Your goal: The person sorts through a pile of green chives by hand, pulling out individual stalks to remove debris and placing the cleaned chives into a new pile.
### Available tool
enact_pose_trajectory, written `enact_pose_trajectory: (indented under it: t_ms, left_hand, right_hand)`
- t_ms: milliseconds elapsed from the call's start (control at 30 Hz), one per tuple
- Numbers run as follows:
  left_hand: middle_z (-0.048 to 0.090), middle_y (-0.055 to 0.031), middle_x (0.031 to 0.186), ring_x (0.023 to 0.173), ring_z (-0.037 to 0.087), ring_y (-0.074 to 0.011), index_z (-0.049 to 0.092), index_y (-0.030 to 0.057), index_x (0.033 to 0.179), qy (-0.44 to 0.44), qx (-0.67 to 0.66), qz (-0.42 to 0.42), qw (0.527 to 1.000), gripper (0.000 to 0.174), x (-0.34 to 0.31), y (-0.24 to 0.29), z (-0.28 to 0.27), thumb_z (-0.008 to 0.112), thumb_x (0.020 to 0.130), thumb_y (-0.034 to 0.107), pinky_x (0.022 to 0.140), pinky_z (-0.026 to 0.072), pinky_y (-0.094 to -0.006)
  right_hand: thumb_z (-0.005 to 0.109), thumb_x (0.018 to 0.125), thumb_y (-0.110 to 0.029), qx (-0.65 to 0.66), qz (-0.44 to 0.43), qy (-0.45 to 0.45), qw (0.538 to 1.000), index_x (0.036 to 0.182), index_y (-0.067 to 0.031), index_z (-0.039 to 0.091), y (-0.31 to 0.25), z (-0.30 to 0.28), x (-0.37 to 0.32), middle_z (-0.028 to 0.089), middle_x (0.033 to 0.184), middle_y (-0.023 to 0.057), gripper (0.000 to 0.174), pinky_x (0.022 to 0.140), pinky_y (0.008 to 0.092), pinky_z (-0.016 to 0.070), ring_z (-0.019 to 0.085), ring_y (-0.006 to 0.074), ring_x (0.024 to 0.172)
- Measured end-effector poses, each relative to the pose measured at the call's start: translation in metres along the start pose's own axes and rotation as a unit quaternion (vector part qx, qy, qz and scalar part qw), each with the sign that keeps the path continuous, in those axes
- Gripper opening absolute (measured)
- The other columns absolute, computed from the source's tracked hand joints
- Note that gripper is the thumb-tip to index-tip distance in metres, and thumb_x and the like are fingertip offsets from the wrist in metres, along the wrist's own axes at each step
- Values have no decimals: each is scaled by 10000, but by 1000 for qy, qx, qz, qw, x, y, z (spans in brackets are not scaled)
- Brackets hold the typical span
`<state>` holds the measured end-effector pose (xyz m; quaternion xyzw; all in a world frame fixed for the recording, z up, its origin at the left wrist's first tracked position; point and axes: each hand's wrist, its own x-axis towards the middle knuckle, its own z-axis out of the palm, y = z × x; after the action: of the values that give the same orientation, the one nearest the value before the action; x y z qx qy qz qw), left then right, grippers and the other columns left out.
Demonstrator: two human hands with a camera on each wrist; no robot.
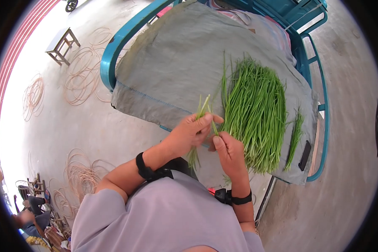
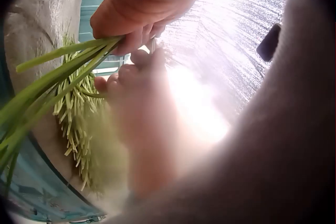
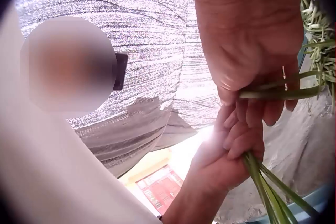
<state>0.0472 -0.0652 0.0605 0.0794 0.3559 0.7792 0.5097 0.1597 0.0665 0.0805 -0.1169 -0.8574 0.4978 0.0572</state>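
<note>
My left hand (image 1: pixel 193 132) grips a small bunch of green chive stalks (image 1: pixel 203 113), the tips pointing up and the ends hanging below the fist (image 1: pixel 192 156). My right hand (image 1: pixel 227 147) is just beside it and pinches a few stalks (image 3: pixel 283 92) of that bunch. In the left wrist view the left hand (image 2: pixel 136 14) holds the stalks (image 2: pixel 58 77), with the right hand (image 2: pixel 136 87) blurred beneath it. In the right wrist view the right hand (image 3: pixel 252 40) is above the left hand (image 3: pixel 231 150). A big pile of chives (image 1: pixel 256 113) lies on the grey cloth (image 1: pixel 176 63) right of my hands.
A smaller bundle of chives (image 1: pixel 295 138) lies near the cloth's right edge, beside a dark phone-like object (image 1: pixel 305 155). The cloth covers a teal-framed cart (image 1: pixel 109 63). A small stool (image 1: pixel 62 44) and coils of thin cane (image 1: pixel 82 75) lie on the concrete floor at left.
</note>
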Motion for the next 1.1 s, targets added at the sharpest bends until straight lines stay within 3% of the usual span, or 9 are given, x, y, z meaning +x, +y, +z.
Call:
enact_pose_trajectory:
  t_ms: [200,300,400,467,567,667,700,1100]
  left_hand:
    - [507,10,720,617,417,-59,598,30,1035,20,133,34,990,340,-1,-15,24,434,987,324,527,332,-197]
    - [586,-24,833,700,497,-105,571,49,1038,98,211,174,957,327,-3,-12,30,415,992,332,617,420,-247]
    - [626,-40,898,718,541,-153,545,72,995,146,-7,247,958,310,-3,2,29,409,990,351,687,466,-301]
    - [591,-17,829,711,547,-157,507,89,983,191,-66,272,941,288,-8,18,16,404,990,358,685,478,-320]
    - [526,-10,751,671,528,-141,485,84,992,212,-147,319,912,287,-12,31,-15,388,995,354,633,454,-286]
    - [411,15,657,580,428,-112,468,92,1006,136,-227,324,908,263,-21,33,-46,383,999,341,567,403,-266]
    - [345,25,629,540,333,-95,465,89,1000,172,-251,317,898,262,-23,34,-43,373,1001,334,522,345,-252]
    - [326,19,591,492,316,-97,485,73,941,130,-353,373,848,341,-66,51,-99,293,1012,346,452,305,-244]
  right_hand:
    - [514,934,-191,12,-1,16,1000,841,-1,559,-8,-10,-9,566,624,108,216,524,315,435,573,225,553]
    - [506,933,-169,-10,-18,21,1000,832,-2,548,-6,-16,-15,544,608,107,200,522,310,426,549,205,538]
    - [490,945,-174,6,-15,5,1000,826,-7,549,-2,-23,-28,513,584,65,214,500,275,399,502,142,513]
    - [467,969,-205,45,-2,-9,999,818,-9,554,4,-26,-40,487,562,1,262,466,217,365,450,63,492]
    - [464,974,-229,114,45,-31,992,815,-23,561,12,-32,-56,470,565,-17,278,458,201,354,432,46,492]
    - [458,978,-244,170,102,-64,978,814,-34,562,22,-39,-69,464,572,-23,287,459,190,362,439,42,497]
    - [460,977,-239,178,105,-68,976,815,-32,565,23,-40,-72,465,574,-24,283,461,192,362,435,42,498]
    - [474,974,-280,279,111,-30,953,820,-23,558,37,-51,-98,473,589,-12,312,461,199,369,435,46,497]
